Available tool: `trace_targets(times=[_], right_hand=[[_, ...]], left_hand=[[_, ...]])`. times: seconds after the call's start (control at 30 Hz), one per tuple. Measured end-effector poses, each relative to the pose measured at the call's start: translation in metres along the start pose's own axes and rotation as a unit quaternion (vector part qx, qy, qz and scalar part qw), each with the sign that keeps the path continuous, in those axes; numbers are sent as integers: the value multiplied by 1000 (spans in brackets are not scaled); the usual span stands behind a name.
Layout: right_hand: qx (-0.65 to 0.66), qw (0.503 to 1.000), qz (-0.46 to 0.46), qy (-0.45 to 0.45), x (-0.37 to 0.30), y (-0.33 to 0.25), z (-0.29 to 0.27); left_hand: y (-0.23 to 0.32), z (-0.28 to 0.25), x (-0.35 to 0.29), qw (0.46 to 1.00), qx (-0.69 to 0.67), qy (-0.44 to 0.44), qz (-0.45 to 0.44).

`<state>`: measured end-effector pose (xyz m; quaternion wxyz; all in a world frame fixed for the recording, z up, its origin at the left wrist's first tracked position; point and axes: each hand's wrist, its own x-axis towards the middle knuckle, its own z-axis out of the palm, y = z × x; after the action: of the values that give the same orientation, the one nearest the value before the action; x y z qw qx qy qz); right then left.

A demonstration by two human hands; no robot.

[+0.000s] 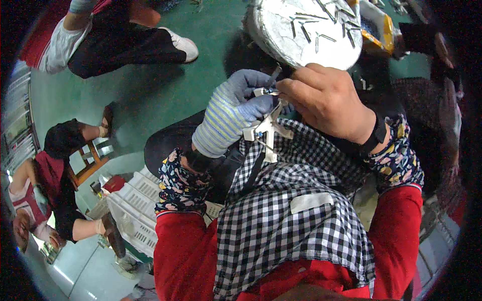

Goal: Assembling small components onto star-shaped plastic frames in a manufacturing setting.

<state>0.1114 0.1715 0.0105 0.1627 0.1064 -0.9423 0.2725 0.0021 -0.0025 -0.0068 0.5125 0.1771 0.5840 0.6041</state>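
Observation:
My left hand [228,113], in a grey-blue glove with yellow stripes, is closed around a white branched plastic part [271,129]. Its arms point several ways, and small metal bits with a touch of blue sit at two of the ends. A thin dark strip [276,72] sticks up by the gloved fingertips. My right hand [329,100] is bare, its thumb and fingers pinched together at the part's upper end; what lies between them is hidden. Just beyond my hands, several thin dark metal pieces [305,33], some V-shaped, lie on a round white padded top [268,30].
A yellow-edged container [387,34] stands right of the round top. White slatted plastic crates [138,205] are at my left. A person in dark trousers and a white shoe [183,45] is at upper left; another person sits near a wooden chair [90,163] farther left.

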Motion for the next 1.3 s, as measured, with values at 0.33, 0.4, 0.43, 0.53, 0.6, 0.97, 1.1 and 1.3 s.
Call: trace_targets(times=[0.33, 0.4, 0.43, 0.53, 0.6, 0.97, 1.1, 1.3], right_hand=[[15, 1000, 21, -5, -1, -6, 5], [54, 997, 47, 0, 0, -7, 6], [105, 990, 93, -5, 1, -8, 8], [179, 962, 196, -62, 3, -10, 5], [351, 860, 349, -126, 2, -4, 8], [142, 973, 175, -55, -1, -7, 5], [59, 994, 67, -56, 3, -5, 2], [-57, 996, -19, -63, -4, -4, -8]], left_hand=[[3, 2, -2, 1000, 16, -5, -20], [2, 2, -1, 998, 55, -5, 7], [2, 1, -2, 998, 54, -7, 6], [-2, -2, -5, 998, 54, -9, -14], [-10, -3, -5, 991, 130, -2, 29], [-4, -2, 7, 1000, 19, -4, -1], [9, -7, -4, 995, -41, -51, -74], [-1, -4, 1, 996, 73, -42, 24]])
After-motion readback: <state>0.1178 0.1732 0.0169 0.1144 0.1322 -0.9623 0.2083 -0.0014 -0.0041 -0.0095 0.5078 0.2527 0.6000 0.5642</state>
